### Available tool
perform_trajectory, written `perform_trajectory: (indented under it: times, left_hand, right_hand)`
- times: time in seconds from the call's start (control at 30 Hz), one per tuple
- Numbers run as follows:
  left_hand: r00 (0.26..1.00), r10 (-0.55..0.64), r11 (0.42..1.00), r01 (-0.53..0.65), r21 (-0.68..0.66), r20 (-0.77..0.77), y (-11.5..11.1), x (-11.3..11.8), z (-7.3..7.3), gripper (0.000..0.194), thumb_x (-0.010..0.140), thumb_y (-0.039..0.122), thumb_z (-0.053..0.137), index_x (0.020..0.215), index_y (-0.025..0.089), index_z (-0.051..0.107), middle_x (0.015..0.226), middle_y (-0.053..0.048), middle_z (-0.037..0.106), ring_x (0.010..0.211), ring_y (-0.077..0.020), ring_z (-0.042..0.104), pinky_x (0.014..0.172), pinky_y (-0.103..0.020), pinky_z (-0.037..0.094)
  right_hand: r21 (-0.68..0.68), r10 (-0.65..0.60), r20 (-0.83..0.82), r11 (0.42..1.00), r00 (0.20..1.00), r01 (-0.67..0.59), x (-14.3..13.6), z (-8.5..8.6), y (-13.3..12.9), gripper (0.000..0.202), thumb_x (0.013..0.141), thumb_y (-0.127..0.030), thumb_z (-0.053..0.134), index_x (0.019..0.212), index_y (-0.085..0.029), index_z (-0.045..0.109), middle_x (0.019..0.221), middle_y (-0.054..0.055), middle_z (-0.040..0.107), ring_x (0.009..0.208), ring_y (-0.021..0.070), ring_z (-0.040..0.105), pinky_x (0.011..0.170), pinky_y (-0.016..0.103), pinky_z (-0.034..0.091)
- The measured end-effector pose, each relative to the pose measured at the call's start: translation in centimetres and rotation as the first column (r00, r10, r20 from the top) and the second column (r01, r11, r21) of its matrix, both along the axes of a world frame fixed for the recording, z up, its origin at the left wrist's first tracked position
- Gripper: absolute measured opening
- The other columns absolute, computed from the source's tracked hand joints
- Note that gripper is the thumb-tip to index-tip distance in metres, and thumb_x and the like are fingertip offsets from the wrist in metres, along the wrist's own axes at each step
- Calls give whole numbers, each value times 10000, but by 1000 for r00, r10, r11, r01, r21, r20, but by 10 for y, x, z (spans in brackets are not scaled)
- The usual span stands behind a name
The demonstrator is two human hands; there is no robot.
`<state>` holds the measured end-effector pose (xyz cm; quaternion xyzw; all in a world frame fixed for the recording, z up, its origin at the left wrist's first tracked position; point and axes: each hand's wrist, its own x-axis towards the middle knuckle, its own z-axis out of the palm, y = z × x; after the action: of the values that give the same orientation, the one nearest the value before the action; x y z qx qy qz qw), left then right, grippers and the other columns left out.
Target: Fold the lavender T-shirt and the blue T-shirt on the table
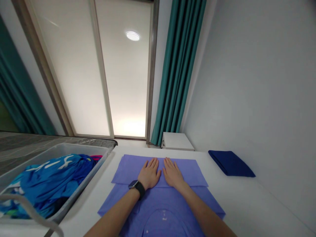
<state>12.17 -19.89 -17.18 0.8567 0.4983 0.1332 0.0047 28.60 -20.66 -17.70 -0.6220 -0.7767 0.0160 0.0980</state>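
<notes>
A purple T-shirt (158, 200) is spread on the white table, its neckline toward me and its far end folded over into a flat band. My left hand (149, 173) lies flat on that folded band, fingers stretched away from me, with a black watch (137, 188) on the wrist. Beside it, my right hand (172, 172) also rests flat on the fabric, fingers extended. The two thumbs are close together near the middle of the shirt. Neither hand grips anything.
At the left stands a grey plastic bin (98, 164) of crumpled blue clothes (54, 177). A folded navy garment (231, 163) lies on the white table (247, 204) by the right wall. A white cabinet (177, 141) stands beyond the far edge. A pale cord (32, 210) crosses the lower left.
</notes>
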Motion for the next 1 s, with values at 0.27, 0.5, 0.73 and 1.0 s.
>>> perform_trajectory:
  times: [0.27, 0.5, 0.73, 1.0]
  left_hand:
    - [1000, 3, 1000, -3, -8, 1, -3, 2, 1, 566, 970, 407, 301, 1450, 126, 407, 1529, -107, 363, 1427, -229, 303, 1168, -458, 234]
    - [986, 161, 986, -163, -33, -52, 9, -66, 5, 565, 981, 423, 279, 1456, 139, 396, 1535, -106, 351, 1435, -226, 285, 1177, -469, 191]
    - [943, 327, 938, -331, -98, -58, 14, -143, 3, 566, 982, 426, 290, 1494, 186, 326, 1569, -66, 273, 1456, -216, 227, 1176, -472, 177]
    - [960, 281, 957, -280, -77, 1, 0, -135, 0, 542, 984, 417, 313, 1475, 190, 362, 1556, -83, 304, 1449, -229, 247, 1170, -508, 170]
  right_hand:
    - [-64, -31, 11, 997, 999, 31, 0, -3, -2, 627, 960, -385, 218, 1506, -82, 278, 1580, 102, 207, 1469, 205, 143, 1183, 447, 86]
    - [-95, -42, 43, 994, 998, 46, -2, -1, -3, 650, 956, -399, 189, 1510, -65, 252, 1587, 91, 183, 1470, 202, 136, 1185, 440, 79]
    - [-83, -44, 66, 995, 997, 49, 1, -11, 2, 658, 951, -405, 190, 1511, -64, 251, 1588, 102, 185, 1469, 210, 142, 1183, 451, 82]
    - [-37, 29, 89, 999, 996, -26, 31, -26, 12, 646, 957, -446, 184, 1513, -131, 280, 1580, 80, 229, 1462, 190, 174, 1188, 430, 107]
